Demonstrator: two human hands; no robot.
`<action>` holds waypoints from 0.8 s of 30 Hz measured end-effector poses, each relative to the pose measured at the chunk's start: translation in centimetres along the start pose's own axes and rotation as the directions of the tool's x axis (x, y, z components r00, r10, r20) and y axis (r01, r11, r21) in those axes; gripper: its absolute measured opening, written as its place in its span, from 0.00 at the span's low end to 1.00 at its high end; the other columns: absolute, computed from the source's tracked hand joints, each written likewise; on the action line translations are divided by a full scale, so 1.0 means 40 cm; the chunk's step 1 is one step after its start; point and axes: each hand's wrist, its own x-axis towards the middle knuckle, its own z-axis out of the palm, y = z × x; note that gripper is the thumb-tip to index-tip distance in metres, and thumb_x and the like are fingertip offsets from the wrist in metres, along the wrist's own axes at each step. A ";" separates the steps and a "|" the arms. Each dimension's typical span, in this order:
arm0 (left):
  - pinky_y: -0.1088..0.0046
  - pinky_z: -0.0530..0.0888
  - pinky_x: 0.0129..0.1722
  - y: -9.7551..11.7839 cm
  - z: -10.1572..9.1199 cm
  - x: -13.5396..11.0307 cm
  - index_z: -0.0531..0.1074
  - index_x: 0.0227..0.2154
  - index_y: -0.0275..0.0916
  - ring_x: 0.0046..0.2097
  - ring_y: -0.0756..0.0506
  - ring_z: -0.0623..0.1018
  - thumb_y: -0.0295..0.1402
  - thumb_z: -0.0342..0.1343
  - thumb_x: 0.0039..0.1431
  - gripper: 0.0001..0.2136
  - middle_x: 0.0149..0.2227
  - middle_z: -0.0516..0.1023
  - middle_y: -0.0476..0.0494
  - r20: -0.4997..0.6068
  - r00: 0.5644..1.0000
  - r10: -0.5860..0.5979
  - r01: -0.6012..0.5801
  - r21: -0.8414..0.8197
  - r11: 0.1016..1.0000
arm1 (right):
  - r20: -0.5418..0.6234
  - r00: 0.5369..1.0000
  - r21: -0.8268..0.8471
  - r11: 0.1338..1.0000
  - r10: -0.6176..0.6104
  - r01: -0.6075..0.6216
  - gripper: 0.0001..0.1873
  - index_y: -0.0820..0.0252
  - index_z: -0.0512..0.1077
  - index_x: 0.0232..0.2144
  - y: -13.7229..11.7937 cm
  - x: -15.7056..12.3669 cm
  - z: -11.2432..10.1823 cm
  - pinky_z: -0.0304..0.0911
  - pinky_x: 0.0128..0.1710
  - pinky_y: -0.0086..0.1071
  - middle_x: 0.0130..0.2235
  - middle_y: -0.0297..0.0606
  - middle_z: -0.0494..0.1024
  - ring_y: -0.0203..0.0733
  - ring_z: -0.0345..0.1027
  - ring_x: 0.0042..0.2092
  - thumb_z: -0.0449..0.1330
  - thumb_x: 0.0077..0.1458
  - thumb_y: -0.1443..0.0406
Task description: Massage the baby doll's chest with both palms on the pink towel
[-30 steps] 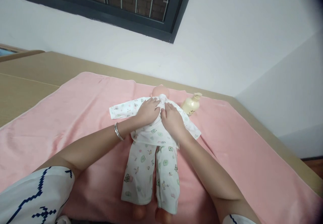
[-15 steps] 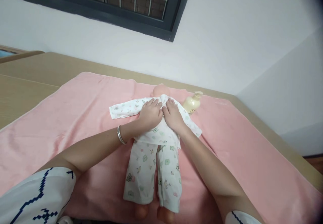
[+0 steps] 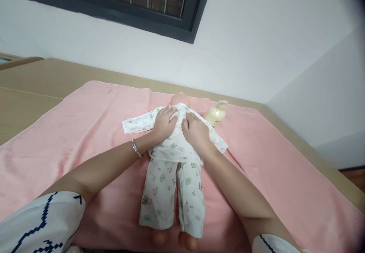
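A doll lies stretched out on a pink cloth (image 3: 108, 105), its bare head (image 3: 180, 99) at the far end and its feet (image 3: 160, 236) toward me. It wears a white printed long-sleeved top (image 3: 182, 150) and matching trousers (image 3: 159, 192). My left hand (image 3: 165, 123) rests flat on the upper left of the top, thumb apart from the fingers. On the other side of the chest area lies my right hand (image 3: 196, 133), fingers slightly bent against the fabric. Neither hand holds anything that I can see. The top is creased between them.
A cream pump bottle (image 3: 216, 113) stands beside the doll's right-hand sleeve. Beneath the pink cloth is a wooden surface (image 3: 71, 72), bordered by a white wall (image 3: 242, 48). A dark-framed window (image 3: 182, 27) with bars is above.
My hands have moved slightly apart over the top, the left one outward to the left. The right fingers are more bent. The view has shifted a little.
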 end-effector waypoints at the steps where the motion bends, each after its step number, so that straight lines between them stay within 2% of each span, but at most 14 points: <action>1: 0.57 0.61 0.67 -0.001 0.001 -0.002 0.74 0.52 0.37 0.63 0.41 0.67 0.35 0.45 0.65 0.18 0.59 0.74 0.40 -0.011 1.000 0.001 -0.001 0.007 1.000 | -0.022 0.999 -0.012 0.999 -0.029 0.029 0.24 0.67 0.69 0.57 -0.003 -0.002 -0.001 0.61 0.60 0.47 0.62 0.53 0.68 0.55 0.62 0.63 0.45 0.65 0.64; 4: 0.56 0.61 0.67 -0.005 0.001 -0.005 0.74 0.52 0.36 0.63 0.41 0.67 0.33 0.44 0.64 0.19 0.58 0.74 0.39 -0.029 0.999 0.016 -0.015 0.022 1.000 | -0.101 0.982 -0.024 0.987 -0.158 0.156 0.29 0.71 0.60 0.64 -0.011 -0.007 0.003 0.48 0.68 0.49 0.68 0.53 0.57 0.54 0.48 0.70 0.47 0.64 0.64; 6: 0.56 0.61 0.67 -0.006 0.000 -0.008 0.73 0.52 0.36 0.64 0.41 0.66 0.30 0.43 0.62 0.20 0.58 0.74 0.40 -0.045 0.998 0.032 -0.031 0.028 0.999 | -0.075 0.977 0.010 0.980 -0.200 0.201 0.31 0.71 0.56 0.66 -0.010 -0.004 0.014 0.42 0.69 0.51 0.70 0.52 0.53 0.53 0.41 0.72 0.47 0.65 0.63; 9: 0.56 0.60 0.67 -0.003 -0.002 -0.012 0.73 0.52 0.34 0.64 0.41 0.66 0.28 0.42 0.59 0.21 0.59 0.73 0.38 -0.061 0.997 0.054 -0.053 0.030 0.998 | 0.054 0.981 0.090 0.979 -0.188 0.182 0.29 0.69 0.60 0.65 0.001 0.003 0.026 0.42 0.69 0.55 0.69 0.52 0.56 0.54 0.44 0.71 0.46 0.66 0.61; 10: 0.56 0.60 0.67 -0.002 -0.003 -0.013 0.73 0.52 0.33 0.64 0.41 0.66 0.28 0.42 0.59 0.21 0.59 0.73 0.38 -0.063 0.996 0.056 -0.054 0.029 0.998 | 0.066 0.981 0.106 0.979 -0.181 0.174 0.29 0.68 0.61 0.64 0.003 0.004 0.027 0.42 0.69 0.55 0.69 0.52 0.56 0.54 0.44 0.71 0.46 0.66 0.60; 13: 0.56 0.60 0.67 0.000 -0.005 -0.015 0.72 0.53 0.35 0.64 0.42 0.67 0.30 0.42 0.62 0.20 0.59 0.73 0.39 -0.072 0.996 0.054 -0.052 0.023 0.998 | -0.037 0.986 0.121 0.978 -0.165 0.169 0.29 0.62 0.58 0.66 0.003 0.000 0.019 0.42 0.69 0.55 0.71 0.45 0.49 0.52 0.36 0.73 0.47 0.65 0.60; 15: 0.57 0.60 0.67 0.001 -0.006 -0.016 0.71 0.53 0.36 0.63 0.42 0.67 0.33 0.40 0.65 0.20 0.58 0.74 0.39 -0.086 0.995 0.058 -0.057 0.015 0.998 | -0.097 0.982 0.111 0.979 -0.163 0.173 0.30 0.62 0.56 0.67 -0.001 -0.003 0.014 0.41 0.69 0.54 0.72 0.44 0.46 0.50 0.33 0.73 0.48 0.65 0.61; 17: 0.58 0.61 0.66 0.001 -0.007 -0.016 0.71 0.53 0.36 0.63 0.42 0.68 0.35 0.39 0.67 0.20 0.58 0.74 0.39 -0.095 0.994 0.062 -0.061 0.013 0.998 | -0.050 0.981 0.096 0.977 -0.186 0.190 0.29 0.63 0.57 0.66 -0.003 -0.003 0.015 0.41 0.70 0.54 0.71 0.46 0.50 0.50 0.37 0.73 0.47 0.65 0.61; 20: 0.58 0.61 0.66 0.002 -0.007 -0.016 0.71 0.53 0.37 0.63 0.43 0.68 0.36 0.37 0.69 0.21 0.58 0.74 0.38 -0.091 0.994 0.058 -0.057 0.013 0.998 | 0.103 0.966 0.091 0.969 -0.239 0.230 0.27 0.64 0.62 0.64 0.003 0.003 0.019 0.44 0.69 0.53 0.68 0.49 0.58 0.52 0.45 0.71 0.46 0.66 0.61; 21: 0.57 0.61 0.66 0.002 -0.006 -0.015 0.71 0.53 0.37 0.63 0.43 0.68 0.36 0.36 0.69 0.21 0.58 0.74 0.38 -0.089 0.994 0.056 -0.055 0.010 0.998 | 0.122 0.961 0.095 0.966 -0.249 0.239 0.27 0.65 0.63 0.63 0.006 0.005 0.021 0.45 0.69 0.53 0.68 0.50 0.59 0.52 0.47 0.70 0.47 0.66 0.61; 24: 0.57 0.60 0.66 0.002 -0.004 -0.015 0.70 0.53 0.37 0.63 0.42 0.68 0.36 0.37 0.69 0.21 0.58 0.74 0.38 -0.091 0.995 0.050 -0.050 0.003 0.999 | 0.050 0.969 0.087 0.967 -0.243 0.238 0.28 0.67 0.62 0.64 0.013 0.008 0.027 0.44 0.69 0.51 0.68 0.51 0.57 0.52 0.46 0.71 0.48 0.66 0.61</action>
